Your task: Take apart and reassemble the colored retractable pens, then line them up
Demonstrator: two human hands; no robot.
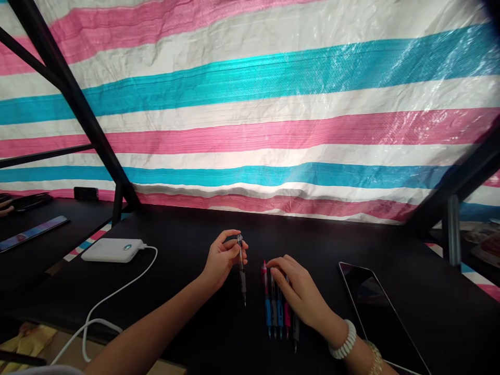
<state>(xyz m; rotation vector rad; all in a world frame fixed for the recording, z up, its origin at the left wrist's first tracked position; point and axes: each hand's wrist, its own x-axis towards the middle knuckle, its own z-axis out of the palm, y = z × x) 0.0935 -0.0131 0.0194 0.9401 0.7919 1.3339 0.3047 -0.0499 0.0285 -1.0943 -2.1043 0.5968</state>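
Observation:
In my left hand (228, 255) a slim clear-barrelled pen (242, 281) with a grey grip is pinched near its top, its tip pointing down. To the right, several pens lie side by side in a row on the black table (175, 323), with blue, grey and pink grips. My right hand (295, 286) spans the upper part of this row, fingers apart and slightly bent. Its index fingertip is beside the pink top of the leftmost pen (264, 276) in the row; I cannot tell whether it touches. The hand partly hides the pens on the right, including a grey-gripped pen (296, 336).
A large dark-screened phone or tablet (380, 307) lies right of my right forearm. At left sits a white power bank (111, 250) with a white cable (117, 284). Another phone (35, 232) lies on the neighbouring table. Black frame bars (78, 104) and a striped sheet (273, 125) stand behind.

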